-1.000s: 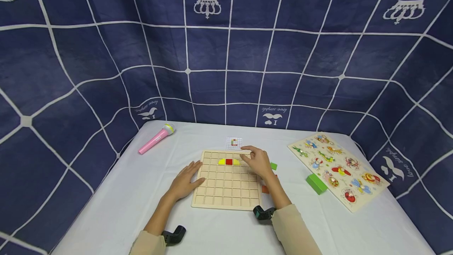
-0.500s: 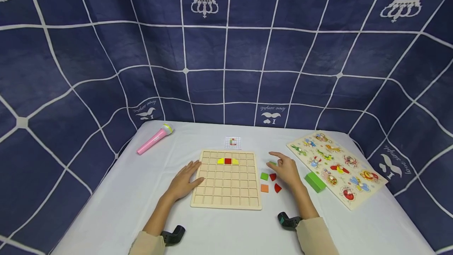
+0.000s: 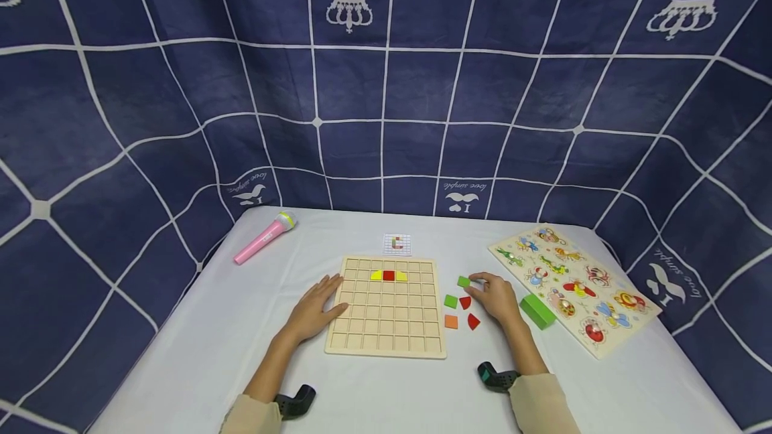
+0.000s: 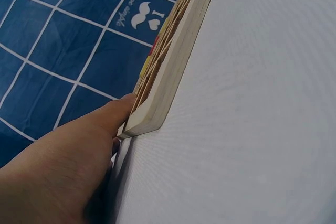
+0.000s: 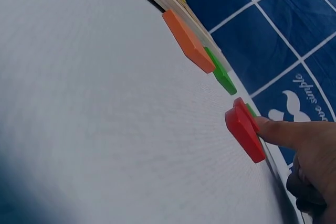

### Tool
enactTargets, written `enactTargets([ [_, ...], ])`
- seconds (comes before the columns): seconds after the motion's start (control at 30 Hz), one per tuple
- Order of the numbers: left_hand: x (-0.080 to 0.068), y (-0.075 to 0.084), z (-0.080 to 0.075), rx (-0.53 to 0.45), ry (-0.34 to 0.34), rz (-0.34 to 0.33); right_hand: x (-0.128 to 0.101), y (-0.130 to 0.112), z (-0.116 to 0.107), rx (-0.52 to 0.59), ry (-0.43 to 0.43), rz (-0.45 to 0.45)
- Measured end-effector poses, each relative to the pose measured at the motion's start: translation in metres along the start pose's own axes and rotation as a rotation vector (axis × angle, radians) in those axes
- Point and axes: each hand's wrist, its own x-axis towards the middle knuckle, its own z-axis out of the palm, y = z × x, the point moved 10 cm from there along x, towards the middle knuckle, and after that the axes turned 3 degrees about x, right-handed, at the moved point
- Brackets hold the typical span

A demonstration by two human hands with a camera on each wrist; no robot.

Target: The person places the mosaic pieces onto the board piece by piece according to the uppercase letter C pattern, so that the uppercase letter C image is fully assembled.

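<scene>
My left hand point(image 3: 313, 308) rests flat at the left edge of a wooden grid board point(image 3: 386, 323), its thumb on the rim. Three pieces sit in a row near the board's far side: a red square point(image 3: 389, 276) between two yellow pieces. My right hand point(image 3: 498, 297) is right of the board, thumb and index finger pinching the right side of a green square block point(image 3: 463, 281). Just nearer lie another green square point(image 3: 450, 301), an orange square point(image 3: 451, 321) and two red quarter-round pieces point(image 5: 244, 132). In the right wrist view, the red pieces mostly hide the pinched block.
A small pattern card point(image 3: 397, 244) lies beyond the board. At back left is a pink toy microphone point(image 3: 263, 240). To the right are a green box-shaped block point(image 3: 537, 311) and an animal peg puzzle point(image 3: 573, 286). A blue curtain point(image 3: 386, 86) rises behind the table.
My right hand has moved right from over the board to the loose pieces and closed its fingertips on a green square block. My left hand has stayed at the board's edge.
</scene>
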Motion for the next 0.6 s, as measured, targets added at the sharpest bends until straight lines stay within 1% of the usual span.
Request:
enactTargets([
  [0.13,0.0,0.001,-0.001,0.0,-0.002,0.004,0.001,-0.002,-0.001,-0.003,0.014,-0.005],
  [0.23,0.0,0.002,-0.001,0.001,-0.001,0.005,0.001,-0.009,-0.004,-0.003,0.032,-0.029],
  [0.33,0.0,0.001,-0.002,0.001,-0.001,0.002,0.002,-0.024,-0.007,0.01,0.054,-0.072],
  [0.43,0.0,0.001,-0.002,0.006,-0.002,0.004,0.002,-0.045,-0.005,0.019,0.063,-0.12],
  [0.6,0.0,0.003,-0.002,0.003,-0.001,0.013,0.001,-0.078,0.007,0.024,0.054,-0.179],
])
